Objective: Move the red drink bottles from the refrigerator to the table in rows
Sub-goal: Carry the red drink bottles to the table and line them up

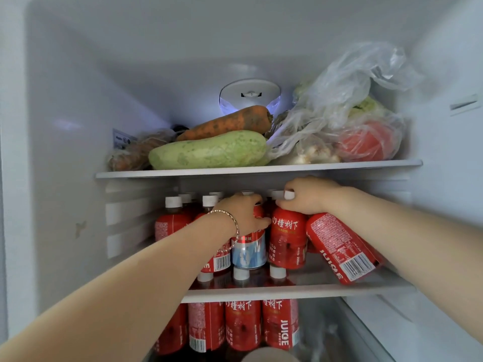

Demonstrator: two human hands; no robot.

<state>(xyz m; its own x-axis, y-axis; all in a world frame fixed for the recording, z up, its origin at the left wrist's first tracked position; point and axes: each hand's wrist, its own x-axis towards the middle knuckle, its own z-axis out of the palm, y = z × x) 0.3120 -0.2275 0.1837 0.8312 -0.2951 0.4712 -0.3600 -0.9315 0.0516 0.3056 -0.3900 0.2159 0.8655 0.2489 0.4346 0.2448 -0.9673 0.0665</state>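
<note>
Both hands reach into the fridge, to the middle shelf [300, 291]. The right hand [311, 195] is curled round the neck of a red bottle [287, 239]. Its white cap [288, 195] pokes out between the fingers. This bottle stands up straight near the front of the shelf.

Just to the right, a leaning bottle [342, 249] tips over to the left. Its top is hidden under the right hand, so I cannot tell if the hand holds it too.

The left hand [243, 212] wears a thin bracelet [230, 218]. Its fingers are curled round the top of a can [249, 250] that is red, white and blue. The can stands right beside the red bottle, and they touch.

More red bottles with white caps [170, 223] stand on the left side and at the back of this shelf. Another row of red bottles [243, 325] stands under the shelf.

On the top shelf [261, 169] lie a big carrot [230, 122] and a long green squash [209, 150]. Next to them are crinkly plastic bags [352, 100], and one has something round and red [366, 142] inside
</note>
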